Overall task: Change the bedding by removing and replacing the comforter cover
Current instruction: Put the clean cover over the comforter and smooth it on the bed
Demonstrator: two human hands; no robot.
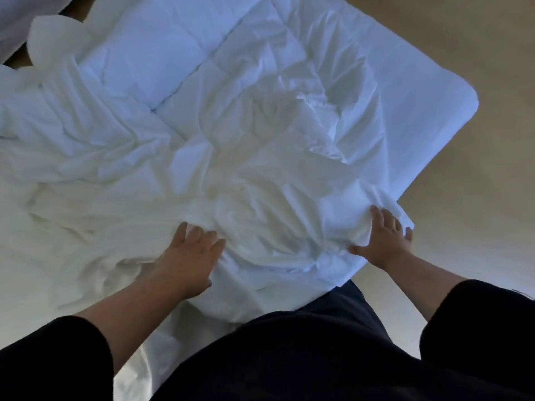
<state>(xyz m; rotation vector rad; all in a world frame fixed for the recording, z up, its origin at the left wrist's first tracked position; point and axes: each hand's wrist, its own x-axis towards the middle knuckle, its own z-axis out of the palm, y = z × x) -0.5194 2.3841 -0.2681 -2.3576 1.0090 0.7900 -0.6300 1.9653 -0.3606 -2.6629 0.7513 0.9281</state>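
Observation:
A white comforter cover (260, 157) lies crumpled across the bed. Behind it the quilted white comforter (162, 53) shows with its stitched squares. My left hand (188, 256) lies on the rumpled cover near the bed's front edge, fingers spread and pressed into the cloth. My right hand (385, 235) rests on the cover's corner at the right front edge, fingers straight, thumb out to the left, with a bunch of cloth pushed up against the fingers.
The bed's bare sheet corner (428, 91) juts out to the right over a tan carpet floor (463, 169). A pale pillow or cloth (11, 21) lies at the far top left. My dark-clothed body (304, 357) stands against the bed's front edge.

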